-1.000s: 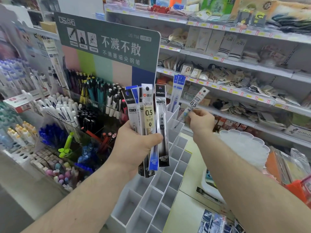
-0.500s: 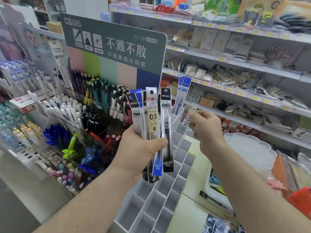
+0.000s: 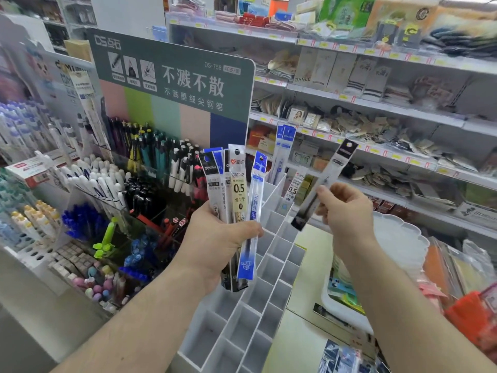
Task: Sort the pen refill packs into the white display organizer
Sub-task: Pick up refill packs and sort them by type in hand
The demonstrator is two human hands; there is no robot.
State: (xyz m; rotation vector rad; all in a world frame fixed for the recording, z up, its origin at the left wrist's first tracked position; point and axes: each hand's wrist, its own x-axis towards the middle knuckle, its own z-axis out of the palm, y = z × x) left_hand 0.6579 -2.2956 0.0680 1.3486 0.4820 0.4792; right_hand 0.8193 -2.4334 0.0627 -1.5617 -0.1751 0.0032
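**Right hand now holds a dark pack; the 0.5 pack stands in the organizer**

Half a second ago the right hand was lowering a white 0.5 refill pack toward the top of the white display organizer [image 3: 271,267]. That 0.5 pack [image 3: 293,184] now stands upright in a compartment in the organizer's upper rows, free of both hands, just right of the two blue-headed packs [image 3: 283,152] already standing in the top row. The black-headed pack that stood at the right edge of the left hand's bundle is gone from it, and a blue-headed pack [image 3: 254,211] is now the outermost there.

The right hand [image 3: 347,214] pinches a dark refill pack [image 3: 324,184] between thumb and curled fingers, held tilted, its top leaning up and right, above the organizer's upper right side and clear of it.

The left hand [image 3: 217,246] is wrapped round the bundle of refill packs [image 3: 234,200], gripping it near the middle with the packs upright and fanned. The bundle hangs over the organizer's left side, its lower ends above the middle compartments. Left of the organizer stands a pen display [image 3: 145,168] under a green sign [image 3: 172,76].
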